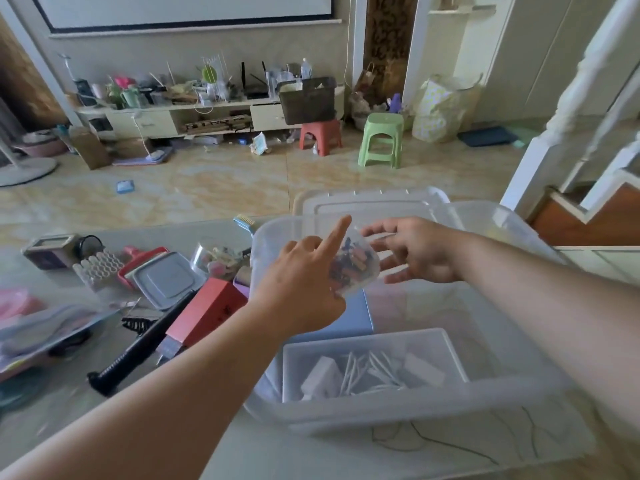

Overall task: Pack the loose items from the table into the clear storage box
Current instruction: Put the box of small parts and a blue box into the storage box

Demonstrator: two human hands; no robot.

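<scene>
My left hand (304, 282) grips a small clear cup (358, 271) of colourful clips, index finger pointing up, above the far left part of the clear storage box (381, 415). My right hand (419, 252) hovers just right of the cup with fingers spread; whether it touches the cup is unclear. Inside the box lie a clear tray (429, 341) of white chargers and cables and a blue box (349, 322). Loose on the table to the left are a red box (207, 310), a black rod (138, 355), a grey-lidded container (166, 280) and a second clear cup (214, 259).
The box lid (374, 202) lies behind the box. Further left on the table are a white honeycomb holder (98, 268), a small tin (52, 251), a black hair claw (135, 323), a plastic pouch (45, 334) and a pink bag (17, 303). Stools stand on the floor beyond.
</scene>
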